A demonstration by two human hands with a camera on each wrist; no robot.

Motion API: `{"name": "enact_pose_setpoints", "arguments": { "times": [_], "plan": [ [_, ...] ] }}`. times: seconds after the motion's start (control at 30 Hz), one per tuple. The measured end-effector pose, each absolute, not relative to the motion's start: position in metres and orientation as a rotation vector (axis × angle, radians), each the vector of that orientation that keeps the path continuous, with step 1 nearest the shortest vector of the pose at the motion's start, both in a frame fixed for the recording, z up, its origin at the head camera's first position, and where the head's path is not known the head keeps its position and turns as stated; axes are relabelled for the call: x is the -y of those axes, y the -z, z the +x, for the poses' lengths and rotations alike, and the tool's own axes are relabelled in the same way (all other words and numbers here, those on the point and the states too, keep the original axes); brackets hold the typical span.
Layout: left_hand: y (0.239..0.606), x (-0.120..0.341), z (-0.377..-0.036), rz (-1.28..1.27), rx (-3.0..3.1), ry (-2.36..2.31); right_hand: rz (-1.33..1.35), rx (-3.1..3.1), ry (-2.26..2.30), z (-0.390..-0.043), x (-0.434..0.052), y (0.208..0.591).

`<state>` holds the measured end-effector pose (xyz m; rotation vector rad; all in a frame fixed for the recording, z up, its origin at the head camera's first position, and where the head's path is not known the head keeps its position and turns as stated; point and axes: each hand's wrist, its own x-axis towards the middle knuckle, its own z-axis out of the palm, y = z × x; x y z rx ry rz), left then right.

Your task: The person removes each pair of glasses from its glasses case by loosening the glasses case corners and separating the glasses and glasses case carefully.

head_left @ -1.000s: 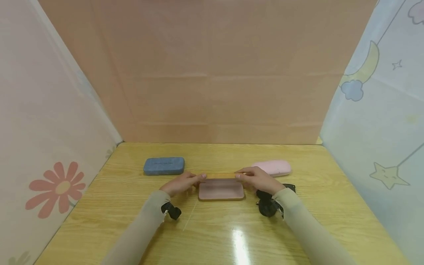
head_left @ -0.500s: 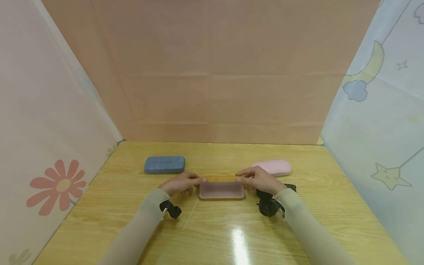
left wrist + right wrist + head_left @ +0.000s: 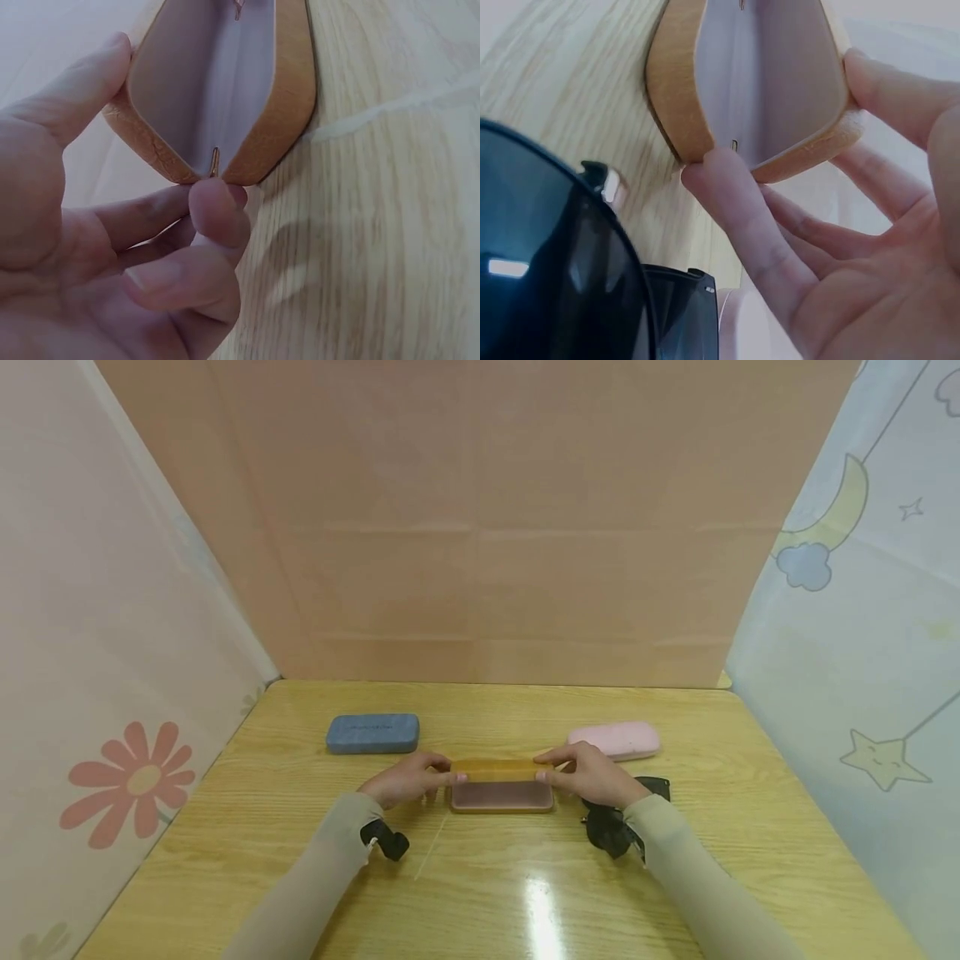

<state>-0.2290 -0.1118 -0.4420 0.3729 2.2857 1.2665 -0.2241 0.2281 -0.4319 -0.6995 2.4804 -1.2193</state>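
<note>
Here, the left hand (image 3: 405,779) and right hand (image 3: 592,774) are pinching the ends of a half-open tan, leather-grained glasses case (image 3: 501,783) with smooth pinkish lining, mid-table (image 3: 675,860). A blue case (image 3: 372,733) and a pink case (image 3: 618,739) are lying behind; dark sunglasses (image 3: 611,827) are sitting by the right wrist.

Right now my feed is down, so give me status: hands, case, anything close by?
Left hand and right hand pinch the tan case ends, lid half open. Sunglasses by right wrist.

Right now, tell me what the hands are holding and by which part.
Both hold the open tan glasses case. The left hand pinches its left end at the hinge, the right hand its right end, thumbs on the lid's edge.
</note>
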Motion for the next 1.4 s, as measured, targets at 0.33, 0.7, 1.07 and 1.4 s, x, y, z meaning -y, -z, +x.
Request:
{"name": "enact_pose_setpoints", "arguments": {
  "times": [0.33,0.7,1.07,1.4],
  "plan": [
    [0.445,0.112,-0.228,0.38,-2.297,-1.268,-0.695,-2.517,1.173,-0.219,-0.227,0.43],
    [0.448,0.11,-0.223,0.398,-2.417,-1.228,-0.679,-2.574,1.123,-0.215,-0.225,0.431],
    [0.45,0.105,-0.22,0.392,-2.437,-1.276,-0.664,-2.618,1.105,-0.214,-0.217,0.432],
    [0.453,0.099,-0.222,0.359,-2.618,-1.167,-0.599,-2.799,0.969,-0.216,-0.198,0.432]
  ]
}}
